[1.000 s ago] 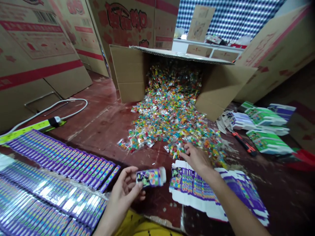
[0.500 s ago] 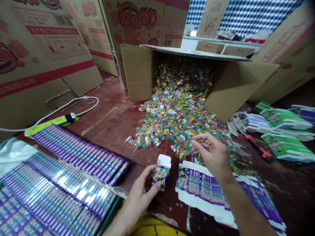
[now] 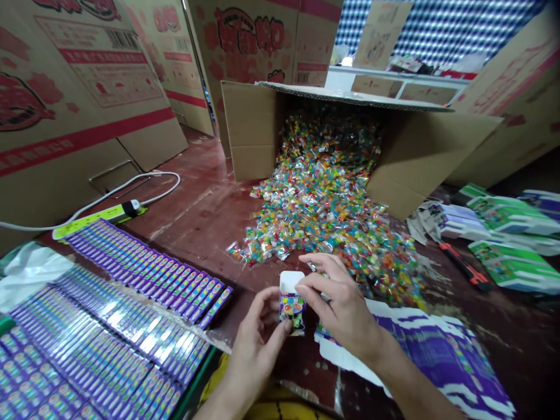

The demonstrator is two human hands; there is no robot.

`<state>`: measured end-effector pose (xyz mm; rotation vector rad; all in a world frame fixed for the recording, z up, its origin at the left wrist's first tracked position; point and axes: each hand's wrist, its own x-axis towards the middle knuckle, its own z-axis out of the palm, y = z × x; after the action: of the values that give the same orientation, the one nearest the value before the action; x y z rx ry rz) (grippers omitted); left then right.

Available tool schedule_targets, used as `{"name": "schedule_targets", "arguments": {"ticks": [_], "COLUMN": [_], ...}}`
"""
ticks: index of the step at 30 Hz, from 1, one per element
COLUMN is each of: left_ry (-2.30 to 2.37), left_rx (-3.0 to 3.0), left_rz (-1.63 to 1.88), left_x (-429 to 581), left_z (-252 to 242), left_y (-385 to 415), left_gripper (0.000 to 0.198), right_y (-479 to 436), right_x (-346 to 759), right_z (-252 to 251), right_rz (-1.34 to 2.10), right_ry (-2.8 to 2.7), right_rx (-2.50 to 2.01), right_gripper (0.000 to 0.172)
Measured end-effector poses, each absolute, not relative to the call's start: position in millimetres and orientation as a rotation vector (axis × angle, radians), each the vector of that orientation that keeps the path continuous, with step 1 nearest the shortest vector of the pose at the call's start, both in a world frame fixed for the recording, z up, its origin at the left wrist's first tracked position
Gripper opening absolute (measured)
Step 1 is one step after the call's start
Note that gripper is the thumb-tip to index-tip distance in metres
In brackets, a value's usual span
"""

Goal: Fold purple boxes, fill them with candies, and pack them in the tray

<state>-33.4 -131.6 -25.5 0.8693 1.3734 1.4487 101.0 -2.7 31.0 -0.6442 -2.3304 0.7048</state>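
Note:
My left hand (image 3: 261, 338) is closed around a small purple candy box (image 3: 292, 309), held upright with its white top flap raised. At the box's open top is my right hand (image 3: 336, 294), its thumb and forefinger drawn together by the opening and the other fingers stretched out above. What those fingertips hold, if anything, is hidden. Just beyond both hands lies a heap of clear packets of colourful candy (image 3: 315, 198), spilling from a cardboard box (image 3: 251, 131) on its side. Below my right forearm are flattened purple cartons (image 3: 437, 350), fanned out in a row.
Filled purple boxes stand in a row (image 3: 149, 268) at left, beside a tray of more boxes (image 3: 109, 326). Behind that row is a yellow-green power strip (image 3: 96, 219) with a white cable. A red-black box cutter (image 3: 464, 265) and green carton stacks (image 3: 516, 265) lie at right.
My right hand has moved left from the candy heap to the top of the small box. The candy packet it pinched is no longer visible. My left hand still holds the box.

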Motion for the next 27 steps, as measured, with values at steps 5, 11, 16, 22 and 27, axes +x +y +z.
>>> {"name": "schedule_targets", "arguments": {"ticks": [5, 11, 16, 22, 27], "left_ry": [1.275, 1.195, 1.187, 1.138, 1.279], "left_rx": [0.770, 0.812, 0.799, 0.607, 0.683], "left_rz": [1.580, 1.431, 1.444, 1.533, 1.525], "left_x": [-27.6, -32.4, -31.5, -28.5, -31.3], "left_z": [-18.9, -18.3, -18.7, -18.4, -21.8], "left_y": [-132.8, -135.6, -134.8, -134.6, -138.6], "left_gripper": [0.053, 0.036, 0.031, 0.047, 0.042], "right_y": [-11.9, -30.3, -32.4, -30.8, -21.3], "right_x": [107.6, 108.5, 105.3, 98.9, 96.8], "right_z": [16.5, -11.9, -13.9, -8.9, 0.2], "right_rz": [1.231, 1.309, 1.277, 1.491, 1.791], "right_ry": [-2.094, -1.993, -1.938, -1.723, -1.705], "right_rx": [-0.738, -0.772, -0.734, -0.729, -0.790], "right_gripper": [0.024, 0.009, 0.008, 0.018, 0.019]}}
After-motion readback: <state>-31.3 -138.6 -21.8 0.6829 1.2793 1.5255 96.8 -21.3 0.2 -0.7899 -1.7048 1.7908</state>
